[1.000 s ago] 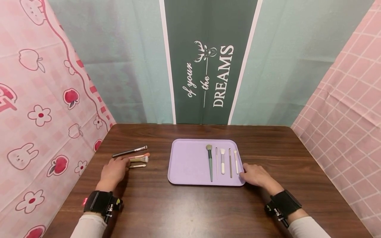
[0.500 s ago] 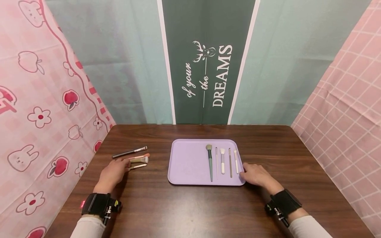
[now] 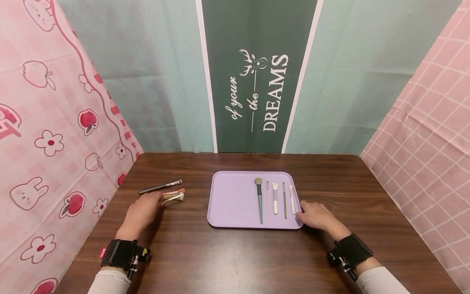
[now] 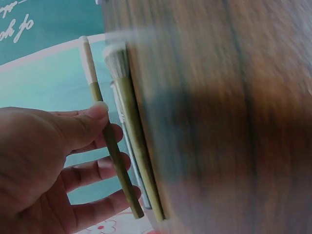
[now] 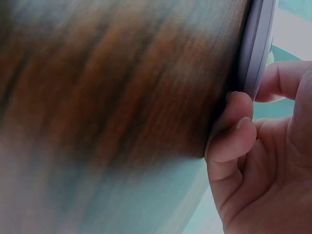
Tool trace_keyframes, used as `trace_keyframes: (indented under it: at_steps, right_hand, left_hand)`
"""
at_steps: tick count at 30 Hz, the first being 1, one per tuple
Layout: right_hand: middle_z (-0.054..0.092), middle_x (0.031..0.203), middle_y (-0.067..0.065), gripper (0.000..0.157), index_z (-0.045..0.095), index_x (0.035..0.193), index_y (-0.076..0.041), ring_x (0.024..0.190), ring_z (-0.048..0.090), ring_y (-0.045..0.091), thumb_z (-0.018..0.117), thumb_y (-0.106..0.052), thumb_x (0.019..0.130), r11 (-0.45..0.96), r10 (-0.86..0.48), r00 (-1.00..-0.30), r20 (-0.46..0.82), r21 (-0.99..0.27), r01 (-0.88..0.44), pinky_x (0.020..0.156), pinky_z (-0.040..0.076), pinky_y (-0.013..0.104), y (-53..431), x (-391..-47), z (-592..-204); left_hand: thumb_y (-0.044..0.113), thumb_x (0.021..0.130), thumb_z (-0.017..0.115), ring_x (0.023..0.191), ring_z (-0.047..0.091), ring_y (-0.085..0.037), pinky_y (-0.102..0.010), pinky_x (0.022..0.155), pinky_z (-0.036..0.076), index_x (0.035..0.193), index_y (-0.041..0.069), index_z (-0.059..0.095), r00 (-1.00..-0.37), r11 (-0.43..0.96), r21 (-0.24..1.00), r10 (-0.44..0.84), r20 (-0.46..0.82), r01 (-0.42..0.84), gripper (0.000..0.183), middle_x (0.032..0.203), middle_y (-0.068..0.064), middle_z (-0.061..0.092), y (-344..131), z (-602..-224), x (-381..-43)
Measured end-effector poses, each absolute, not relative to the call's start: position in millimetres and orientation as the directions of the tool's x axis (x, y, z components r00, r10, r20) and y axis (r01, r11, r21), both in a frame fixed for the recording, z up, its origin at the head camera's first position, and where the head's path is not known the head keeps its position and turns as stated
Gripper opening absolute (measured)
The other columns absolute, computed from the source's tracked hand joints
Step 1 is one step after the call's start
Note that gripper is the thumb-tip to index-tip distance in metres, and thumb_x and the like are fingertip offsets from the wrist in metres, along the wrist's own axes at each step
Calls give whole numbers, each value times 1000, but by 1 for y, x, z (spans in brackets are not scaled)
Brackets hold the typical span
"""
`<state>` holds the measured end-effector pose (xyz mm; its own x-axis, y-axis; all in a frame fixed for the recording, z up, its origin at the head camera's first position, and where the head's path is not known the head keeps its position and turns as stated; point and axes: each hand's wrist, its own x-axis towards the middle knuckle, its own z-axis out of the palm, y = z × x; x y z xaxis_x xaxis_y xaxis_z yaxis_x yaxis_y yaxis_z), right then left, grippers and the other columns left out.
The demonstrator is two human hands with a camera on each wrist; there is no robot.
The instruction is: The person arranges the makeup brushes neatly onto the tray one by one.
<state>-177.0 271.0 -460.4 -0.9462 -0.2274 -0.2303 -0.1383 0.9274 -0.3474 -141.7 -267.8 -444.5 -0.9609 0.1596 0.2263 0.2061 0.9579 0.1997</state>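
My left hand point(image 3: 141, 213) pinches a slim makeup brush point(image 4: 113, 146) with a pale tip and an olive handle, thumb on one side and fingers on the other. Right behind it lies a thicker brush point(image 4: 130, 112) with fluffy whitish bristles. A brush with an orange-pink head point(image 3: 181, 190) and a black-handled brush point(image 3: 158, 187) lie just beyond the hand. At the lower right corner of the lilac tray point(image 3: 233, 200), my right hand point(image 3: 315, 215) holds the rim, thumb over the edge and other fingers curled against its outer side.
Several brushes lie side by side on the tray's right half, among them a green-handled brush point(image 3: 259, 200) and a short white brush point(image 3: 275, 198). The brown wood table point(image 3: 235, 261) reaches back to a green curtain point(image 3: 165, 81), with pink cloths at both sides.
My left hand has lifted the slim brush off its spot and tilted it, its tip now overlapping the fluffy brush. The right hand and the tray have stayed put.
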Motion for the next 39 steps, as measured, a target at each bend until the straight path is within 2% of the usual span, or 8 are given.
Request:
trace_keyframes:
  at_steps: [6,12,21,27,31,39]
  right_hand:
    - [55,77,3,21,61,99,-6,68,52,20,61,-25,91,927,-223,-947,-230,-351,-133,59,38,33,271,-177,-461]
    - [55,77,3,21,61,100,-6,69,52,20,61,-26,91,928,-221,-948,-230,-349,-132,59,38,33,271,-177,-461]
    - [55,77,2,20,61,98,-7,69,51,21,61,-25,90,929,-227,-950,-213,-339,-146,59,38,34,271,-176,-461]
    - [60,80,3,19,61,97,-8,71,52,22,62,-25,89,932,-228,-954,-197,-328,-155,61,42,37,271,-176,-461]
    - [61,82,3,19,61,97,-8,72,53,22,62,-25,89,932,-230,-954,-193,-325,-159,62,43,38,271,-176,-461]
    - [59,80,3,18,61,96,-8,71,52,22,62,-25,89,931,-232,-953,-193,-328,-160,61,41,36,272,-177,-464]
  left_hand:
    - [6,91,70,78,66,-35,-54,57,51,89,7,59,-956,973,125,161,244,195,11,84,-12,64,-257,-441,-139]
    - [3,91,65,65,64,-39,-52,50,50,83,1,55,-955,979,85,159,250,186,13,74,-15,60,-246,-440,-137]
    - [10,93,67,58,63,-37,-50,47,49,78,-2,60,-985,986,145,52,167,76,20,69,-17,60,-226,-435,-138]
    - [6,93,59,59,64,-39,-52,49,50,70,0,59,-989,981,193,-22,148,7,24,69,-19,63,-213,-434,-139]
    - [4,91,59,59,64,-40,-53,49,50,63,3,57,-984,974,225,-34,174,6,28,66,-20,64,-205,-435,-139]
    - [2,90,60,58,64,-35,-49,50,50,63,3,58,-977,972,229,0,213,50,26,63,-16,62,-190,-437,-143]
